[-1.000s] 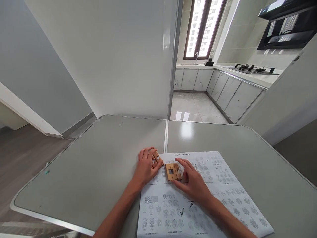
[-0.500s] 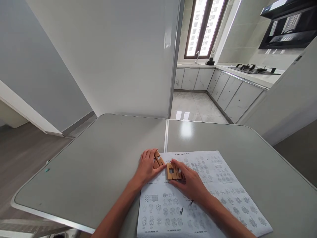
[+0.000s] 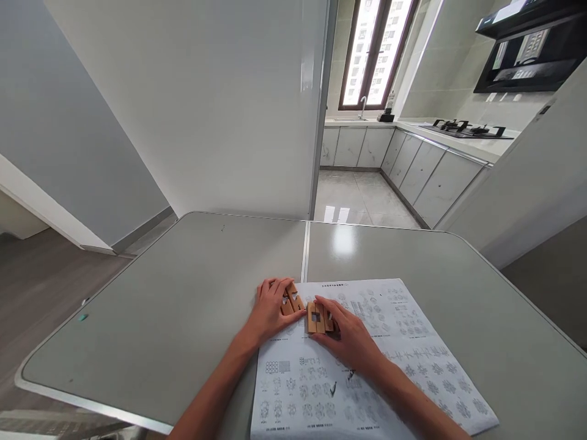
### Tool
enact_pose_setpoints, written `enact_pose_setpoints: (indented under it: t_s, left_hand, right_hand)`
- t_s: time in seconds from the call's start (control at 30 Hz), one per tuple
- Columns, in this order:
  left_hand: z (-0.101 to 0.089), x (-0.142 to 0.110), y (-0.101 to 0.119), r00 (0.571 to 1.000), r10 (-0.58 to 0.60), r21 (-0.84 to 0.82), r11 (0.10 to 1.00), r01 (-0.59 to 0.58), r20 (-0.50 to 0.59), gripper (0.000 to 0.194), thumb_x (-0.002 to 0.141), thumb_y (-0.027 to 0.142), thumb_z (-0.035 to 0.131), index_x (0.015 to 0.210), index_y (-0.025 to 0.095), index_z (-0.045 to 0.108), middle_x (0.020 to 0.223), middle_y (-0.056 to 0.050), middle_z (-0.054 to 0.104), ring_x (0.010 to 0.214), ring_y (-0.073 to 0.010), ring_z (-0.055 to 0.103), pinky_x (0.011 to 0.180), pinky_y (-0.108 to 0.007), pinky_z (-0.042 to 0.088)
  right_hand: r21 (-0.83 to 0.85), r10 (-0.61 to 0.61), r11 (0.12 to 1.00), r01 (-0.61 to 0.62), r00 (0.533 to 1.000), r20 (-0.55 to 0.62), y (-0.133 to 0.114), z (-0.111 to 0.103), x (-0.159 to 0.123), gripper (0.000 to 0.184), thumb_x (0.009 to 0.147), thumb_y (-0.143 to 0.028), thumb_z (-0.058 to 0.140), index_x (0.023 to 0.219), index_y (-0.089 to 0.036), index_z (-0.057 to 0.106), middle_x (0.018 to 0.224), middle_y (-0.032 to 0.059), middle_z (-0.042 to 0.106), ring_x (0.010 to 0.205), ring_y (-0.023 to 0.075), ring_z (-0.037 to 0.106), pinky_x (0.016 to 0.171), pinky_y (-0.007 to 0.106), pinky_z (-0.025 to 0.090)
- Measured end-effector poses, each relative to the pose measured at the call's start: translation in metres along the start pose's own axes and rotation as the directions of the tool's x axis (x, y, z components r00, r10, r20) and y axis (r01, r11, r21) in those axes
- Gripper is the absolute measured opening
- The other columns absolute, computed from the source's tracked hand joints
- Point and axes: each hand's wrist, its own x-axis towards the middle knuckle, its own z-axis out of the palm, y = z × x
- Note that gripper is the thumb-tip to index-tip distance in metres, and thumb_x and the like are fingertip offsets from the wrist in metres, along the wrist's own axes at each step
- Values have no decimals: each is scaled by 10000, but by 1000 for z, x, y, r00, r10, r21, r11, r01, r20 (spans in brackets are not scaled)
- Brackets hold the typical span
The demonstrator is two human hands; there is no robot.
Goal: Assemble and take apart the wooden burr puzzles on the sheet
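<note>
Notched wooden puzzle pieces [image 3: 293,297] lie side by side under my left hand [image 3: 271,308], its fingers curled over their far ends and its thumb along the near side. To the right, a second group of notched wooden blocks [image 3: 315,318], with a square gap in the middle, sits on the printed sheet [image 3: 321,373]. My right hand [image 3: 345,330] grips that group from the right, index finger at the far edge and thumb at the near edge. A narrow space separates the two groups. My right hand hides part of its blocks.
The grey table [image 3: 160,318] has a metal seam [image 3: 306,250] down its middle. Diagrams and check marks cover the sheet. A small green bit [image 3: 82,317] lies near the left edge. Beyond the table are a white panel [image 3: 229,110] and a kitchen counter [image 3: 440,139].
The left-hand pieces have been squared up closer to each other under my left hand. My right hand keeps its grip on its blocks. The view has shifted slightly.
</note>
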Motion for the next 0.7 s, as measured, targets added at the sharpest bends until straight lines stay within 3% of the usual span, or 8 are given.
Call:
enact_pose_setpoints:
  t_s: [0.27,0.47,0.7]
  left_hand:
    - [0,-9,-3,1000,9,14,1000,-9,-2,661,844,434,844,1403,306,514,1426,-47,628,1300,-312,517,1126,-495,423]
    - [-5,-32,-13,1000,-7,36,999,7,-4,686,853,454,830,1438,311,501,1461,-57,612,1333,-328,504,1140,-521,424]
    - [-16,-61,-18,998,-46,46,998,48,-47,710,867,472,810,1471,327,466,1464,-59,606,1358,-326,501,1136,-514,443]
  right_hand:
    - [4,-30,1000,30,1000,8,0,0,0,664,894,-280,726,1507,-363,486,1495,47,608,1239,271,671,1018,424,583]
    - [38,26,999,-28,998,49,-1,-2,1,612,899,-322,729,1472,-351,516,1485,63,606,1257,283,657,1058,457,560]
    - [40,-4,999,-3,985,172,-15,8,31,593,917,-399,718,1469,-358,505,1476,66,606,1193,278,672,972,424,583]
